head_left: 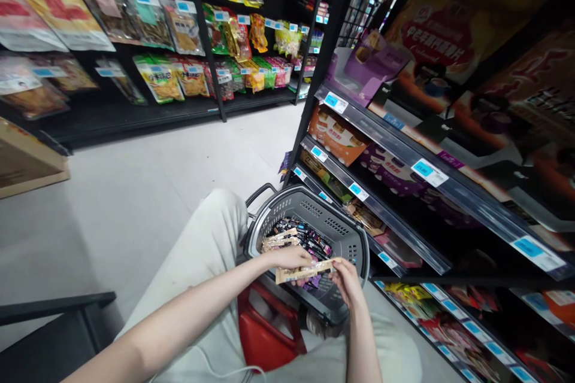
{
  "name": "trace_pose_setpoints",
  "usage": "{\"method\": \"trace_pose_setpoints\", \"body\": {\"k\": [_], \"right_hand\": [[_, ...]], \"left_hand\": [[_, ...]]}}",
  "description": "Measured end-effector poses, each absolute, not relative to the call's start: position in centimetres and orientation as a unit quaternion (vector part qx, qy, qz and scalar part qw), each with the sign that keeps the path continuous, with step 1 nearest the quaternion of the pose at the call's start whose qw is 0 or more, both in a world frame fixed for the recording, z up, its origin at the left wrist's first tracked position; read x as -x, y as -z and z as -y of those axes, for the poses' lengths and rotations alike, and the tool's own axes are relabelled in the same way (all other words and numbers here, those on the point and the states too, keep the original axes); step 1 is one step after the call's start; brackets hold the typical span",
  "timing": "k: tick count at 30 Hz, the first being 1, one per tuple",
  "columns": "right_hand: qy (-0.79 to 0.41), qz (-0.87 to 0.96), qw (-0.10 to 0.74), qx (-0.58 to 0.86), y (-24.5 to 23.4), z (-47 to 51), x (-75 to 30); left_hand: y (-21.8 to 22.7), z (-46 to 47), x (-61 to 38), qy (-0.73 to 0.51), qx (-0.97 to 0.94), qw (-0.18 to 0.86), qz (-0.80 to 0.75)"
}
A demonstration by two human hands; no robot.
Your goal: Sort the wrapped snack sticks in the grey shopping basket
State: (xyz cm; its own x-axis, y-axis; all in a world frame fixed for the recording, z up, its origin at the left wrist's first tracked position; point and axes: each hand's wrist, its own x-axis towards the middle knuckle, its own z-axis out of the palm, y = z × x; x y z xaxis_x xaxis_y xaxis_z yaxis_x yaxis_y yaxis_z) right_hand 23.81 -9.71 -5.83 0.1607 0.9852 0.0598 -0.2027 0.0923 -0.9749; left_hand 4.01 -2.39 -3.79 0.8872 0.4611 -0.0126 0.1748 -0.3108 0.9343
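Observation:
Over a grey shopping basket [345, 228] between my knees, both hands hold slim beige stick packets [287, 276]. My left hand [291, 256] is curled over them from above, its fingertips partly hidden behind the packets. At their right end my right hand [347, 280] pinches with thumb and fingers. Inside the basket lies a heap of dark stick packets [314, 239] with purple and blue marks. A few more beige packets [279, 240] rest on the heap at the left, close to my left wrist.
A tall shelf [381, 203] with boxed goods and price tags stands close on the right. Across the pale floor [188, 173] is a black shelf [162, 122] of bagged snacks. A red stool [256, 341] is below the basket, and a cardboard box [31, 161] sits left.

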Motion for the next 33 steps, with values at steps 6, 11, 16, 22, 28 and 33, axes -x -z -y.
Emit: {"method": "trace_pose_setpoints", "body": {"k": [6, 11, 16, 22, 28, 33], "right_hand": [[-0.483, 0.401, 0.639, 0.445, 6.3, 9.0, -23.6], [-0.456, 0.381, 0.672, 0.442, 6.9, 8.2, -23.4], [-0.422, 0.383, 0.700, 0.429, 6.8, 8.0, -23.2], [-0.380, 0.404, 0.711, 0.432, 6.4, 8.5, -22.9], [-0.341, 0.410, 0.719, 0.446, 6.2, 8.8, -22.5], [-0.315, 0.412, 0.720, 0.461, 6.2, 8.8, -22.4]], "left_hand": [[5.9, 2.6, -5.8, -0.155, -0.816, 0.512, -0.219], [5.3, 2.8, -5.6, -0.206, -0.840, 0.441, -0.239], [4.2, 2.3, -5.4, -0.241, -0.854, 0.394, -0.238], [4.0, 2.4, -5.4, -0.216, -0.844, 0.435, -0.227], [4.2, 2.9, -5.6, -0.157, -0.821, 0.505, -0.215], [4.5, 3.1, -5.8, -0.181, -0.821, 0.491, -0.230]]}}
